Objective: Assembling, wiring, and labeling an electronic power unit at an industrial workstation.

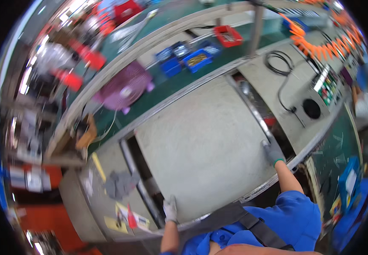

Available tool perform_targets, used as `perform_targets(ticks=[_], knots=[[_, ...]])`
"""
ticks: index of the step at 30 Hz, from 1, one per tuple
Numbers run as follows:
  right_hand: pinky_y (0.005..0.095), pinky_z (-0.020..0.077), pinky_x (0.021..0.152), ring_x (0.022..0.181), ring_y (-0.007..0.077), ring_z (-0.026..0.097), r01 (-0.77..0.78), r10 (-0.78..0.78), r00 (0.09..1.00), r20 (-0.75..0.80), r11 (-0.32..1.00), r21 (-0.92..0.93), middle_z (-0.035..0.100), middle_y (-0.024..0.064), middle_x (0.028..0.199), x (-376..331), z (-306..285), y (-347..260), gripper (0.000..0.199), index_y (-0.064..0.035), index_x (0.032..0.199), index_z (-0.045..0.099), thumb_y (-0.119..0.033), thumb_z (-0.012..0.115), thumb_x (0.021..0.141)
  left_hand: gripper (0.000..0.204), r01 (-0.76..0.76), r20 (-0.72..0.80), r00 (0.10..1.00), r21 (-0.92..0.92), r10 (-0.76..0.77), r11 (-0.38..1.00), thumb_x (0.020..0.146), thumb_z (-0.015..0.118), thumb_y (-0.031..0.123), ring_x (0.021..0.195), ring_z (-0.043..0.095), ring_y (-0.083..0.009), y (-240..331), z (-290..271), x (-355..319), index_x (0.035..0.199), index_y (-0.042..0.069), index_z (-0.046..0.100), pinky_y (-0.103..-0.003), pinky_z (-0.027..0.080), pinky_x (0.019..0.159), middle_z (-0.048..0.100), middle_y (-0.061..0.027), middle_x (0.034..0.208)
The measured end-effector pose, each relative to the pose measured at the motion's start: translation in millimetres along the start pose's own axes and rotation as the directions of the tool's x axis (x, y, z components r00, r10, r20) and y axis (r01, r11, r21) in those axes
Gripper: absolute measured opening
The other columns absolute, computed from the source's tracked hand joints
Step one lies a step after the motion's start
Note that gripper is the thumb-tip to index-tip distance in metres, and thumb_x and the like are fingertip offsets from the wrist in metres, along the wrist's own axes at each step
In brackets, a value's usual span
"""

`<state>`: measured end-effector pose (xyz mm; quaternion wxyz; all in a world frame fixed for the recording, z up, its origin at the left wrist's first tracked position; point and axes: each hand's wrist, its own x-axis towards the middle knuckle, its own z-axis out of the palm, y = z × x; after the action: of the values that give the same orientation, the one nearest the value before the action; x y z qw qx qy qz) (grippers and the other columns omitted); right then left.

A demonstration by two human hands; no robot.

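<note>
A large flat grey board (192,153) with a bare top lies in front of me on the conveyor line, with gaps at its left and right ends. My left hand (170,209), in a pale glove, rests at its near left corner, fingers stretched forward. At the right edge of the board is my right hand (273,152), in a grey glove with a green cuff, fingers extended and touching it. Neither hand visibly holds anything loose. Left of the board, a grey cloth (121,185) and a red-handled tool (132,216) lie on another panel.
Beyond the line stand a purple fan (124,88), blue bins (198,60) of small parts and a red bin (227,36). An orange coiled hose (315,46) hangs at the far right. Another person (365,97) is at the right, near a black cable (278,63).
</note>
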<state>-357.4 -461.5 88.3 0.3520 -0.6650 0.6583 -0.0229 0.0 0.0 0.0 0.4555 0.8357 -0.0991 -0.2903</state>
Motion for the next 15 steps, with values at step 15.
perform_targets(ticks=[15], knots=[[0.0327,0.0509,0.087,0.093,0.0228,0.064,-0.030,-0.161,0.963,0.217,0.737,0.675,0.071,0.0124,0.115,-52.2,59.7,4.2,0.066,0.0068,0.125,0.065,-0.053,0.061,0.097,0.055,0.215,-0.616,0.788,0.290,0.010,0.933,0.100,0.045,0.059,0.093,0.064,-0.0431,79.1,-138.0,-167.9,0.112,0.011,0.069,-0.048,0.050,0.083,0.069,-0.0218,0.097]])
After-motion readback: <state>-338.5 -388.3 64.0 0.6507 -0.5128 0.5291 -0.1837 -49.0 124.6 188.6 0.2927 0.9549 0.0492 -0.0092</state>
